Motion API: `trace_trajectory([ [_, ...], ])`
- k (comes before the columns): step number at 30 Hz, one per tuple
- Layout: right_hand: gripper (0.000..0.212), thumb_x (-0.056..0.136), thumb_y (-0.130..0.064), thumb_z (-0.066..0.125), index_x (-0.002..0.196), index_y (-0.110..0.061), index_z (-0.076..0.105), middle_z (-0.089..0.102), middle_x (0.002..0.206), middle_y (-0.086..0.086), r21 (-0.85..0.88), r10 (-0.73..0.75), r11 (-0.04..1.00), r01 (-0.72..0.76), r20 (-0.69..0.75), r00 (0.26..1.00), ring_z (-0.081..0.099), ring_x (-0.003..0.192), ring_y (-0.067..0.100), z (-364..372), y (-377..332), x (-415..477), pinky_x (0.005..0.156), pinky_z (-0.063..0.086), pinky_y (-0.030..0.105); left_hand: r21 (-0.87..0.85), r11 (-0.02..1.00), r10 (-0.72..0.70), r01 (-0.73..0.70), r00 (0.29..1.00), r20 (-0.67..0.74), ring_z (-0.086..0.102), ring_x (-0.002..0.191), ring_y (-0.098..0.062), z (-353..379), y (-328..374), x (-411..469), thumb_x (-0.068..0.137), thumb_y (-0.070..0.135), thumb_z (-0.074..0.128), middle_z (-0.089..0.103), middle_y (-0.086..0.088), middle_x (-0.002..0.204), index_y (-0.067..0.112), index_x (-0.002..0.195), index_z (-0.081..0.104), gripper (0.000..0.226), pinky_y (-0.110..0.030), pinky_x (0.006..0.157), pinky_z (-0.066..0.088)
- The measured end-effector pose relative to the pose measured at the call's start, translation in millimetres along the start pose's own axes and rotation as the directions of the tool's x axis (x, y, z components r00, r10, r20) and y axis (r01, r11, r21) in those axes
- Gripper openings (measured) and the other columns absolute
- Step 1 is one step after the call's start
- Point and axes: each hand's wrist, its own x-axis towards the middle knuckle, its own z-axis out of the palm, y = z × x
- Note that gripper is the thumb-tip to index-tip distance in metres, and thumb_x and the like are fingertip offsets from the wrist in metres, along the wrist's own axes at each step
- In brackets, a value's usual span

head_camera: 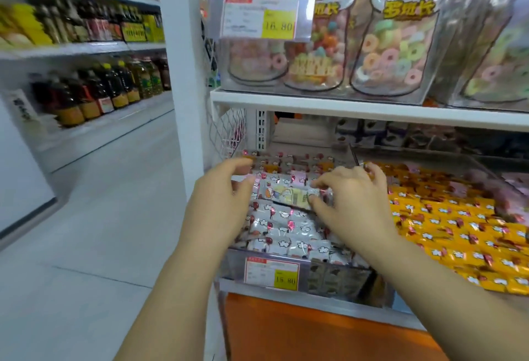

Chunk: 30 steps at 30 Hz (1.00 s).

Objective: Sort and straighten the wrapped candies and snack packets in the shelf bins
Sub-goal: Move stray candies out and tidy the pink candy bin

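Candy packet (289, 196) pinched by right hand (352, 200) over white candies (286, 231), left hand (223, 194) loose beside

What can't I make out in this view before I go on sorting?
All in the head view:
- Left hand: blur and its own fingers hide whether it touches the yellow-printed packet, which the right hand pinches.
- Lower price tag: the fine print is too small and blurred.
- Dark packets at the back: shadowed by the shelf and blurred.
- Orange candies: cut off by the right edge.
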Motion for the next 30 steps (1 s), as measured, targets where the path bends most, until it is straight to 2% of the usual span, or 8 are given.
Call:
trace_trajectory([
  [5,0.033,0.092,-0.034,0.052,0.124,-0.026,0.058,0.056,0.126,-0.004,0.124,-0.143,0.984,0.131,0.100,0.985,0.047,0.117,0.019,15.5,-39.2,26.2,0.100,0.030,0.036,0.045,0.996,-0.079,0.076,0.994,0.073,0.060,0.084,-0.003,-15.6,-20.9,-6.5,0.092,0.022,0.057,0.065,0.010,0.102,0.024,0.114,0.063,0.022,-0.022,0.078,0.045],
  [9,0.036,0.092,-0.028,0.053,0.127,-0.019,0.056,0.057,0.128,0.004,0.167,-0.159,0.977,0.132,0.163,0.974,0.050,0.118,0.025,38.9,-59.7,49.4,0.098,0.041,0.039,0.074,0.993,-0.106,0.096,0.982,0.156,0.059,0.086,-0.002,-19.7,-30.9,-10.4,0.093,0.023,0.057,0.064,0.011,0.098,0.024,0.113,0.064,0.021,-0.014,0.071,0.043],
  [13,0.031,0.092,-0.035,0.053,0.118,-0.021,0.060,0.064,0.117,0.004,0.105,-0.089,0.992,0.066,0.232,0.969,0.060,0.104,0.028,57.7,-70.7,66.3,0.082,0.047,0.037,0.050,0.992,-0.119,0.112,0.978,0.169,0.058,0.081,0.003,-22.8,-38.3,-11.0,0.094,0.021,0.056,0.063,0.013,0.095,0.025,0.114,0.063,0.022,-0.002,0.061,0.040],
  [16,0.016,0.091,-0.029,0.053,0.096,-0.025,0.068,0.069,0.100,-0.001,0.147,-0.017,0.989,-0.024,0.275,0.961,0.062,0.088,0.022,62.6,-73.1,75.4,0.072,0.048,0.033,0.025,0.992,-0.128,0.125,0.980,0.153,0.062,0.082,-0.001,-23.3,-42.3,-9.7,0.094,0.022,0.055,0.067,0.011,0.091,0.027,0.113,0.063,0.022,-0.013,0.071,0.048],
  [18,0.017,0.091,-0.023,0.051,0.086,-0.026,0.067,0.069,0.093,-0.005,0.148,0.002,0.988,-0.039,0.246,0.969,0.061,0.082,0.020,63.4,-72.7,77.9,0.069,0.047,0.031,0.013,0.991,-0.131,0.130,0.982,0.140,0.064,0.080,-0.005,-22.4,-43.0,-8.8,0.093,0.021,0.055,0.068,0.009,0.087,0.026,0.112,0.063,0.021,-0.023,0.076,0.052],
  [23,0.016,0.094,-0.028,0.050,0.087,-0.026,0.065,0.067,0.085,-0.006,0.156,-0.020,0.988,0.016,0.028,0.999,0.059,0.080,0.018,67.9,-70.2,73.7,0.066,0.043,0.029,0.017,0.993,-0.122,0.121,0.983,0.134,0.064,0.080,-0.004,-20.5,-42.4,-11.1,0.095,0.023,0.053,0.068,0.010,0.087,0.028,0.115,0.060,0.022,-0.028,0.078,0.055],
  [27,0.016,0.094,-0.027,0.051,0.087,-0.024,0.066,0.067,0.084,-0.005,0.194,-0.020,0.980,0.038,-0.097,0.995,0.058,0.084,0.020,67.2,-68.4,70.9,0.072,0.036,0.031,0.074,0.994,-0.089,0.080,0.988,0.130,0.063,0.080,-0.004,-19.5,-39.4,-12.2,0.096,0.022,0.051,0.067,0.011,0.090,0.029,0.122,0.057,0.027,-0.018,0.072,0.051],
  [30,0.019,0.095,-0.029,0.049,0.095,-0.020,0.065,0.068,0.086,-0.002,0.376,0.077,0.926,-0.025,-0.125,0.989,0.060,0.080,0.022,59.6,-71.5,73.3,0.075,0.044,0.032,0.103,0.993,-0.066,0.053,0.989,0.132,0.058,0.088,-0.002,-17.2,-34.4,-13.8,0.096,0.023,0.051,0.065,0.010,0.109,0.028,0.129,0.053,0.033,-0.014,0.077,0.044],
])
